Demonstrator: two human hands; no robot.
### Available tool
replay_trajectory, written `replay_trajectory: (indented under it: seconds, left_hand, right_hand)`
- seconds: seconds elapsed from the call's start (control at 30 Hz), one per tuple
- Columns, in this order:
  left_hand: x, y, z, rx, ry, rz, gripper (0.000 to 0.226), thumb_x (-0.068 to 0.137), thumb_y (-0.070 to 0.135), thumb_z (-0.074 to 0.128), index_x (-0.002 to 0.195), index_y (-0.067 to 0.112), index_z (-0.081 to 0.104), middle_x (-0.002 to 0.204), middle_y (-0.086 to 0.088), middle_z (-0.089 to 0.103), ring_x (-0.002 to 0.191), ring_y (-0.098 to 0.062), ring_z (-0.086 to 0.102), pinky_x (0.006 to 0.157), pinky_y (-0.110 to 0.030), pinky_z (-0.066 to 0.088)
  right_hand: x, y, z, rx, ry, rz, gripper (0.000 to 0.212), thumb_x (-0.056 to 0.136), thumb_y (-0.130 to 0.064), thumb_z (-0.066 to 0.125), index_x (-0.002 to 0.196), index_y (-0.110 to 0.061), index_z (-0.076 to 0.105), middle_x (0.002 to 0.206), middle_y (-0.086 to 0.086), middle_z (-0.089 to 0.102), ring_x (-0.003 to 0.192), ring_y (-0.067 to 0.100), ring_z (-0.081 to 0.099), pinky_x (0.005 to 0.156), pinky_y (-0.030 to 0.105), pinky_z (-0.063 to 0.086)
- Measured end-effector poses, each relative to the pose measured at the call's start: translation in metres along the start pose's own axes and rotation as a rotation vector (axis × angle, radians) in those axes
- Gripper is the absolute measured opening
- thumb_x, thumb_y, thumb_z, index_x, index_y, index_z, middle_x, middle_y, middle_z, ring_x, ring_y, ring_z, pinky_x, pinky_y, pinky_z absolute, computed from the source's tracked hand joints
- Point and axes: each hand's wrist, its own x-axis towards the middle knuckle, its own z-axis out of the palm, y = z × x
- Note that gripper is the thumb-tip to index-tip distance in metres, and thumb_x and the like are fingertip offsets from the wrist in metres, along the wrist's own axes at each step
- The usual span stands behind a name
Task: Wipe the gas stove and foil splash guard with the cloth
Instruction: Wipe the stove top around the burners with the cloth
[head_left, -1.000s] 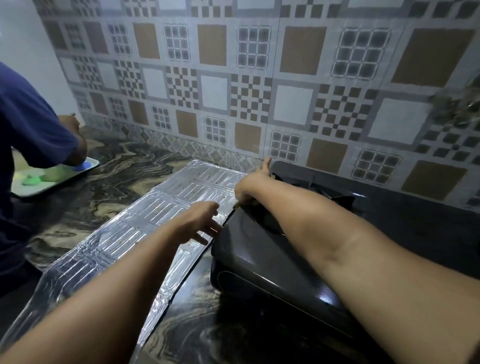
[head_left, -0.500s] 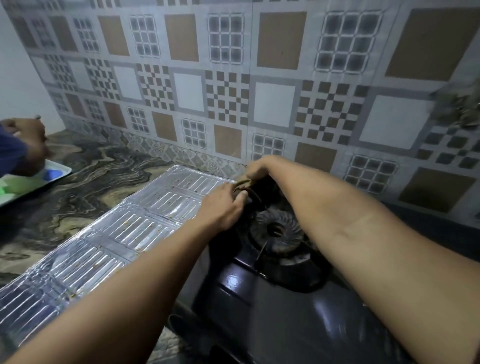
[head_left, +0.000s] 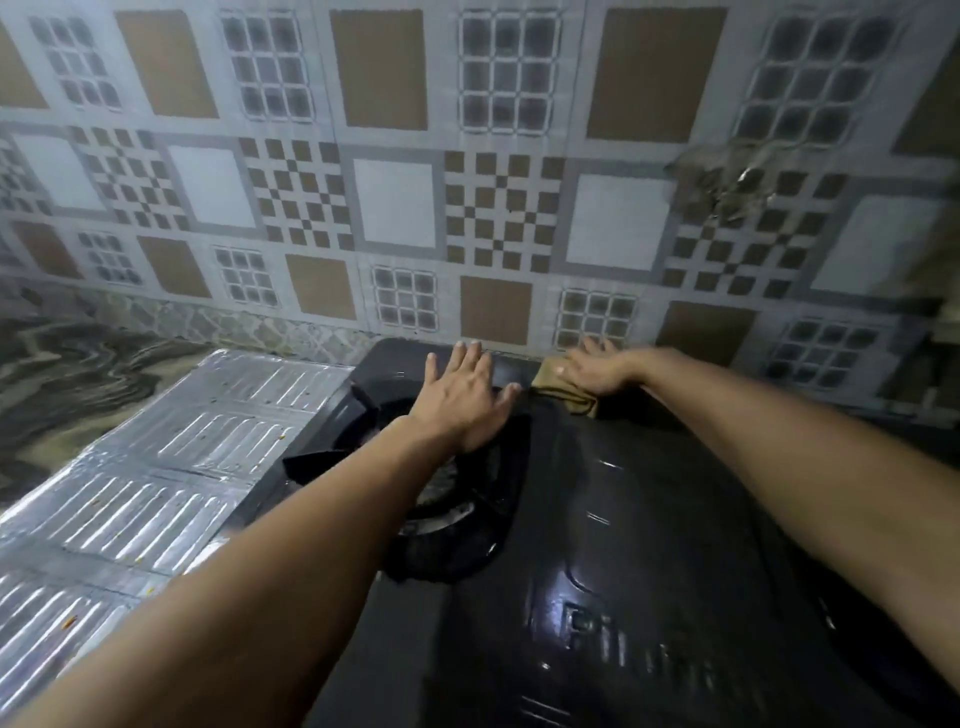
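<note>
The black gas stove (head_left: 649, 545) fills the lower middle and right, its left burner grate (head_left: 457, 519) partly under my left forearm. My left hand (head_left: 462, 400) lies flat with fingers spread on the stove's back left part, above the burner. My right hand (head_left: 602, 366) presses flat on an olive-brown cloth (head_left: 563, 392) at the stove's back edge, close to the tiled wall. The silver foil splash guard (head_left: 156, 483) lies flat on the counter to the left of the stove, with small crumbs on it.
A patterned tile wall (head_left: 395, 202) rises right behind the stove. The marbled counter (head_left: 67, 384) extends left beyond the foil. A blurred object hangs on the wall at the upper right (head_left: 727, 182).
Both hands have left the burner area and moved to the stove's back edge. My right hand with the cloth has slid right along it. The view has shifted right; the other person is out of sight.
</note>
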Motion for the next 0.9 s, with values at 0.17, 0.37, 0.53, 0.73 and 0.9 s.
replay_trajectory:
  seconds: [0.17, 0.37, 0.53, 0.73, 0.9]
  left_hand:
    - [0.015, 0.051, 0.012, -0.012, -0.073, 0.099, 0.068, 0.101, 0.047, 0.027, 0.153, 0.006, 0.012, 0.163, -0.011, 0.0, 0.15, -0.024, -0.005, 0.12, -0.05, -0.004]
    - [0.02, 0.056, 0.023, 0.06, -0.122, 0.047, 0.061, 0.101, 0.039, 0.023, 0.152, 0.007, 0.016, 0.163, -0.011, 0.0, 0.15, -0.027, -0.006, 0.117, -0.059, 0.001]
    - [0.026, 0.05, 0.024, 0.055, -0.125, 0.017, 0.056, 0.102, 0.036, 0.022, 0.151, 0.009, 0.02, 0.163, -0.01, 0.0, 0.15, -0.029, -0.005, 0.115, -0.064, 0.007]
    - [0.029, 0.052, 0.031, 0.054, -0.135, 0.003, 0.066, 0.099, 0.051, 0.02, 0.153, 0.013, 0.018, 0.163, -0.007, 0.001, 0.15, -0.027, -0.001, 0.114, -0.064, 0.009]
    - [0.026, 0.052, 0.028, 0.084, -0.134, 0.022, 0.071, 0.098, 0.056, 0.018, 0.154, 0.013, 0.014, 0.163, -0.006, -0.001, 0.15, -0.027, -0.004, 0.114, -0.065, 0.006]
  right_hand:
    - [-0.045, 0.093, 0.027, -0.013, 0.045, 0.142, 0.058, 0.102, -0.049, 0.013, 0.155, -0.024, 0.009, 0.162, 0.004, -0.014, 0.147, 0.028, -0.017, 0.115, 0.059, -0.009]
    - [-0.061, 0.105, 0.041, 0.027, 0.098, 0.159, 0.06, 0.101, -0.052, 0.011, 0.154, -0.026, 0.007, 0.163, 0.003, 0.002, 0.149, 0.027, -0.003, 0.116, 0.06, -0.005]
    - [-0.052, 0.048, 0.038, 0.019, 0.114, -0.017, 0.07, 0.096, -0.064, 0.012, 0.154, -0.03, -0.004, 0.163, 0.004, -0.003, 0.149, 0.03, 0.0, 0.113, 0.063, -0.007]
    - [-0.085, 0.102, 0.048, 0.032, 0.083, 0.116, 0.077, 0.092, -0.07, 0.015, 0.154, -0.03, -0.009, 0.163, 0.001, -0.005, 0.149, 0.026, 0.0, 0.114, 0.063, -0.007]
    - [-0.105, 0.153, 0.052, -0.031, 0.044, 0.256, 0.082, 0.088, -0.075, 0.016, 0.154, -0.031, -0.006, 0.163, -0.003, -0.002, 0.149, 0.025, 0.004, 0.112, 0.066, -0.005]
